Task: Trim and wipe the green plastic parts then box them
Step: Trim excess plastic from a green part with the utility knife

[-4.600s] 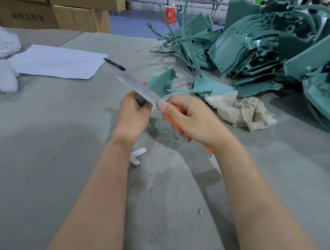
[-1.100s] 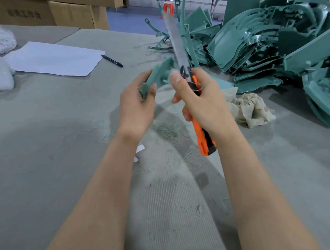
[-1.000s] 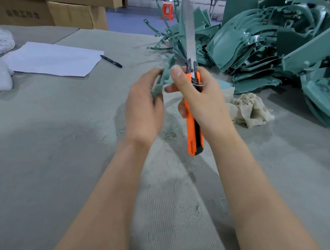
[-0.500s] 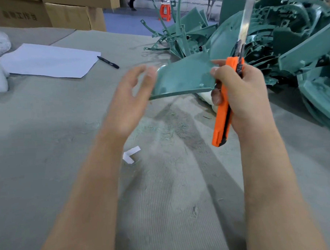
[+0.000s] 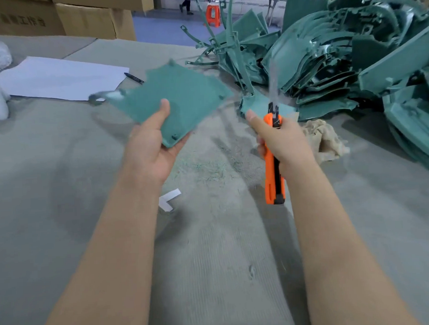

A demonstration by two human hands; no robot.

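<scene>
My left hand [image 5: 151, 150] holds a flat green plastic part [image 5: 174, 100] by its near corner, thumb on top and fingers under it, above the table. The part is blurred and has a small loop at its left end. My right hand [image 5: 281, 142] grips an orange utility knife [image 5: 273, 174] with its long blade pointing up and away. The knife is apart from the part. A big pile of green plastic parts [image 5: 339, 58] lies at the back right.
A beige rag [image 5: 328, 142] lies just right of my right hand. White paper sheets [image 5: 60, 78] and a black pen [image 5: 133, 78] sit at the back left, cardboard boxes [image 5: 86, 20] behind them. Plastic shavings and a white paper scrap [image 5: 169, 200] lie on the grey table.
The knife left the part's edge and moved right. My left hand let go, took the part again by its corner and turned its flat face up.
</scene>
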